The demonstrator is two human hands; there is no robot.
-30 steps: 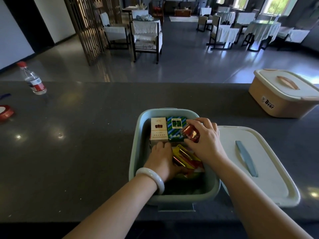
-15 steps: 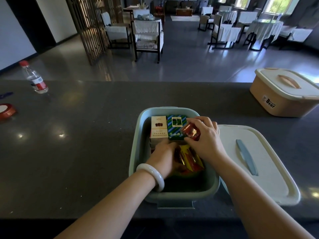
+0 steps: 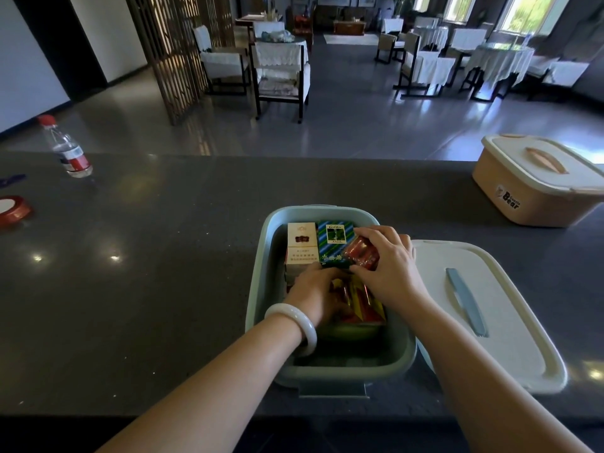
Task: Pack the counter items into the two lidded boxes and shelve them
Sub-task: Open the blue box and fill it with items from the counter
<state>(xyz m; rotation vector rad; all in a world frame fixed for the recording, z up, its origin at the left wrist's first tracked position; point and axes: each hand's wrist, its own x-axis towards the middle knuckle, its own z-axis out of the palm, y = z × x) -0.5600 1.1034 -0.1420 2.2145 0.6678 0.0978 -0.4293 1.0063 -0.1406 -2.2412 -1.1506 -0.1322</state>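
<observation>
Dark speckled surface (image 3: pixel 163 273), head view looking down on it. Open grey-green box (image 3: pixel 258 295) sits near the front edge, centre-right. Both hands inside it.

Contents along the box's far wall: a white and gold pack (image 3: pixel 302 248) on the left, a green and blue striped pack (image 3: pixel 335 243) just beside it on the right, both with faces turned up toward the camera. Lower down in the box, yellow and red wrappers (image 3: pixel 362 304) lie under the hands, over something green that is too shaded to identify.

Right hand (image 3: pixel 389 273): fingers curled around a small red packet (image 3: pixel 361 253), holding it against the right edge of the striped pack. Left hand (image 3: pixel 315 294): fingers curled down into the contents at the foot of the two packs; what they grip, if anything, is hidden, so its state cannot be told. A pale bangle (image 3: pixel 295 322) on the left wrist.

The box's white lid (image 3: pixel 510 354) with a blue handle strip (image 3: pixel 465 300) lies flat on the surface just to the right of the box, its near-left corner tucked against the box's side.

Second box, peach-coloured (image 3: pixel 523 204), lid on, stands at the far right of the surface, well apart from the open one. It carries a printed "Bear" mark.

Far left: a clear water bottle with red cap (image 3: pixel 67 148), upright, and a red tape roll (image 3: pixel 14 209) near the frame's edge.
</observation>
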